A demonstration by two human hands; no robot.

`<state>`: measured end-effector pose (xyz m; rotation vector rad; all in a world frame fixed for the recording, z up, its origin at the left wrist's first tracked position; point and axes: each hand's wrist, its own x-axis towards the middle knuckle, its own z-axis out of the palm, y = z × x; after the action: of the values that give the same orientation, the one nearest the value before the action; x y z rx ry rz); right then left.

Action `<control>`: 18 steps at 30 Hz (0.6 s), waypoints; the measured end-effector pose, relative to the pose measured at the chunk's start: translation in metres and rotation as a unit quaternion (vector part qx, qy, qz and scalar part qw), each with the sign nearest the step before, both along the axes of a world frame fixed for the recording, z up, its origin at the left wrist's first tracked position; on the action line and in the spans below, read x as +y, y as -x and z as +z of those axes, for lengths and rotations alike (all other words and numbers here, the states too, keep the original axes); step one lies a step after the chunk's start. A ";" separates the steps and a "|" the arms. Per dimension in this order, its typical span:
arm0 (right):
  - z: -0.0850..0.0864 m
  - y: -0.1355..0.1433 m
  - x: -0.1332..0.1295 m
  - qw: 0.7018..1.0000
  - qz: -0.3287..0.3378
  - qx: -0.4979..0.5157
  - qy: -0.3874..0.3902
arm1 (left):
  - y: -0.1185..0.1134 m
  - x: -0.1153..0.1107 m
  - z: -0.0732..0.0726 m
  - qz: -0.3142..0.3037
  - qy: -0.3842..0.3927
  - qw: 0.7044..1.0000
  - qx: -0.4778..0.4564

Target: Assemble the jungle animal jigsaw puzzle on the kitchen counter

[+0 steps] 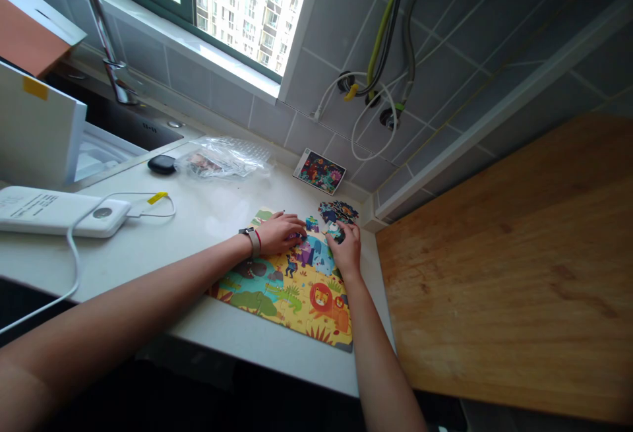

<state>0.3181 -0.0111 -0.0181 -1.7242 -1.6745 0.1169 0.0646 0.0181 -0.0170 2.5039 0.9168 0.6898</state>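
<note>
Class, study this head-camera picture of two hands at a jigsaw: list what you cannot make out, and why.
In the head view:
Brightly coloured, rectangular cardboard jigsaw: part near its top, covered by the left hand.
Small white-and-teal cardboard piece: its whole print, covered by the right hand.
Dark multicoloured heap of cardboard pieces: their number, since they overlap.
White oblong plastic power bank: its left end, cut off by the picture's edge.

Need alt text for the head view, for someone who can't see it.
A person's left hand lies over a partly assembled animal jigsaw on a white counter while the right hand holds a piece near the far side. Beyond are a pile of loose pieces and a picture card; a white power bank sits off to the left.
</note>
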 end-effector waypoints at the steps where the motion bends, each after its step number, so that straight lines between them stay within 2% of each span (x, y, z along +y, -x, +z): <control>1: 0.001 0.000 -0.001 1.000 0.000 0.012 -0.014 | 0.000 0.000 0.000 0.001 -0.001 1.000 0.005; 7: 0.004 -0.001 -0.002 0.988 0.024 0.137 -0.071 | 0.000 0.001 0.002 0.001 -0.011 1.000 -0.005; 12: 0.005 0.011 -0.008 0.963 0.066 0.260 -0.034 | -0.004 -0.004 0.010 -0.006 0.009 0.997 -0.077; 15: 0.008 0.022 -0.014 0.941 0.068 0.330 0.002 | -0.007 -0.010 0.013 -0.014 0.080 0.987 -0.141; 18: 0.012 0.030 -0.018 0.920 0.065 0.384 0.031 | -0.010 -0.014 0.015 -0.013 0.171 0.964 -0.202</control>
<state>0.2882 -0.0294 -0.0065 -1.3372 -1.1844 0.8071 0.0747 0.0043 -0.0023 1.9699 0.7732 0.9052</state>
